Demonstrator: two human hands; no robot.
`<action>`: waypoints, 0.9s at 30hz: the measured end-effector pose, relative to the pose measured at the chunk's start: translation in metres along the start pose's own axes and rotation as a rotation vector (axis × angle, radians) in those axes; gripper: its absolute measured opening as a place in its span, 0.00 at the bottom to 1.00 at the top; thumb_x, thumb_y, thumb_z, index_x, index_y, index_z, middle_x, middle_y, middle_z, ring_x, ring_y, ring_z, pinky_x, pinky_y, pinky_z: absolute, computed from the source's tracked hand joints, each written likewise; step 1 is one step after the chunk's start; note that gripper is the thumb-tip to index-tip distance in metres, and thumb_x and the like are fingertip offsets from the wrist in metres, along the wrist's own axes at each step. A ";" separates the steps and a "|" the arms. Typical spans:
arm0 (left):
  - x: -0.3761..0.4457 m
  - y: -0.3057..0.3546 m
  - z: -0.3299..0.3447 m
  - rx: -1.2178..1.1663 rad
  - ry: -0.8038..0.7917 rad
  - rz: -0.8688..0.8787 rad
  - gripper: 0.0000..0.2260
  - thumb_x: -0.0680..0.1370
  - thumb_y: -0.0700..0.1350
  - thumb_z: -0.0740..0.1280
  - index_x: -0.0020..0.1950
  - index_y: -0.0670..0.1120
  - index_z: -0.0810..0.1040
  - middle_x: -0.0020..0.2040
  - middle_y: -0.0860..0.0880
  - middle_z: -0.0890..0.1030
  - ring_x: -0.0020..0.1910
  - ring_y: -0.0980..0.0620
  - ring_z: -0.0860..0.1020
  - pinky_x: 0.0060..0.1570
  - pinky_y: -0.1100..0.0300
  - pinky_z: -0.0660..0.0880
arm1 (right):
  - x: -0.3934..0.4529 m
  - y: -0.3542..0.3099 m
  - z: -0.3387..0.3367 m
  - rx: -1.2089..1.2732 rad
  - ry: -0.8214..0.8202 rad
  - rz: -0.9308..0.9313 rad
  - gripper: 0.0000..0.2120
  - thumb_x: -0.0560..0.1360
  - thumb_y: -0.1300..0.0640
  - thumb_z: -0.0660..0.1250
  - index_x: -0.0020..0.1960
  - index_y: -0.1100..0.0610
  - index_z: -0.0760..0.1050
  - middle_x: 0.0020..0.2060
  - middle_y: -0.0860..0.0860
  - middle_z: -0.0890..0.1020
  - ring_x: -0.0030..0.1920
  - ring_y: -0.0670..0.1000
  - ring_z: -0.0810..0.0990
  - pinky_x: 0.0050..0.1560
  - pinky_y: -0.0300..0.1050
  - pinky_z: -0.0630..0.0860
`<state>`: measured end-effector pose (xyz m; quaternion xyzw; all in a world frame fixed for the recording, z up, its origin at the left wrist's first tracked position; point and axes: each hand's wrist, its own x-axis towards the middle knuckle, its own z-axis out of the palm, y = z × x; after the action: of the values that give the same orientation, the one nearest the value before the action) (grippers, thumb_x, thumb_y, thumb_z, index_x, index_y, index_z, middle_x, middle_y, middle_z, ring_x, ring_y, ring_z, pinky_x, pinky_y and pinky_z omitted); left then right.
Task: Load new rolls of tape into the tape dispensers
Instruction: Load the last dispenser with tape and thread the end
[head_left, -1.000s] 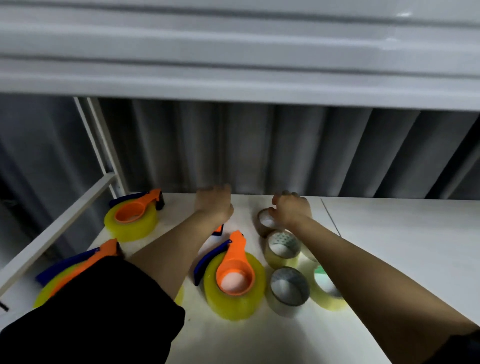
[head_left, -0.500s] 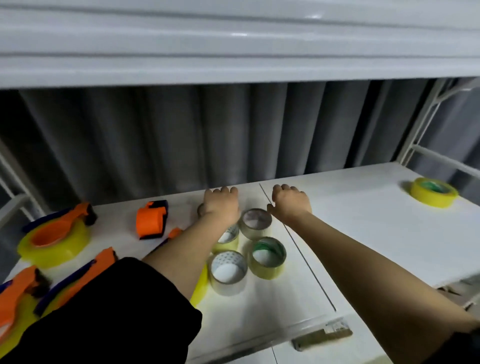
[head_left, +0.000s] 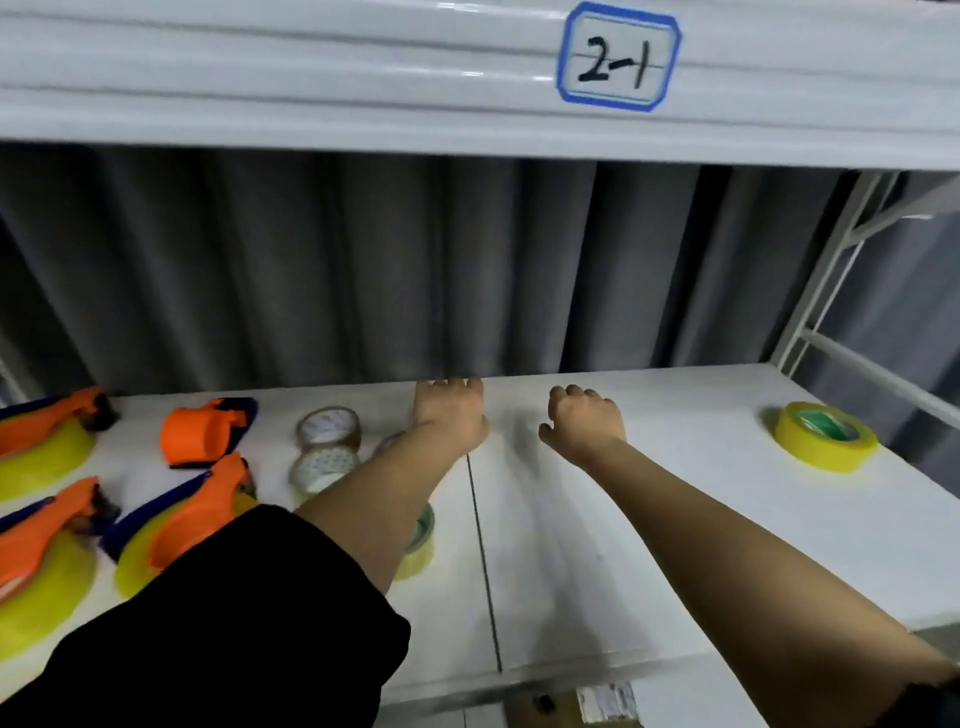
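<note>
One shelf (head_left: 675, 519), white, is listed as carrying everything. Three loaded tape dispensers (head_left: 176, 525) and one empty orange dispenser (head_left: 200, 431) are grouped at far left. A yellow roll (head_left: 826, 434), flat, core upward, is placed alone at far right, well apart from the clear rolls (head_left: 327, 427). The right hand (head_left: 584, 423), loosely curled and holding nothing, is judged nearer it; the left hand (head_left: 452, 410), relaxed and holding nothing, hovers beside the clear rolls.

— How are the arms seen?
— Both are stretched forward, side by side, backs of the hands up.
— And the hands?
— The left hand (head_left: 451, 415) and right hand (head_left: 584, 423) are held empty, fingers loosely curled.
</note>
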<state>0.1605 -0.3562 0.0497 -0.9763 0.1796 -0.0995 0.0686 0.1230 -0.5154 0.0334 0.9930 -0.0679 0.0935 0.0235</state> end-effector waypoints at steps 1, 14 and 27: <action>0.002 0.014 -0.003 0.000 -0.006 -0.022 0.20 0.78 0.50 0.59 0.69 0.45 0.67 0.65 0.44 0.74 0.62 0.44 0.74 0.59 0.55 0.66 | 0.003 0.015 -0.001 -0.006 0.005 -0.023 0.18 0.78 0.49 0.59 0.63 0.58 0.69 0.57 0.55 0.76 0.56 0.56 0.75 0.50 0.45 0.69; 0.005 0.118 -0.028 0.012 -0.091 -0.079 0.17 0.79 0.48 0.57 0.65 0.43 0.68 0.60 0.43 0.76 0.57 0.44 0.75 0.54 0.54 0.65 | 0.001 0.111 -0.001 -0.001 -0.020 -0.147 0.16 0.78 0.50 0.58 0.62 0.58 0.70 0.58 0.55 0.77 0.58 0.57 0.74 0.52 0.46 0.68; 0.016 0.203 -0.025 0.015 -0.097 0.080 0.17 0.79 0.51 0.58 0.65 0.44 0.68 0.61 0.44 0.76 0.57 0.44 0.76 0.54 0.54 0.65 | -0.028 0.189 0.006 -0.052 -0.065 -0.060 0.16 0.78 0.50 0.58 0.62 0.58 0.71 0.58 0.55 0.77 0.59 0.57 0.73 0.52 0.46 0.68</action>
<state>0.1013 -0.5524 0.0420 -0.9714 0.2143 -0.0507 0.0883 0.0700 -0.6992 0.0289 0.9962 -0.0410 0.0587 0.0501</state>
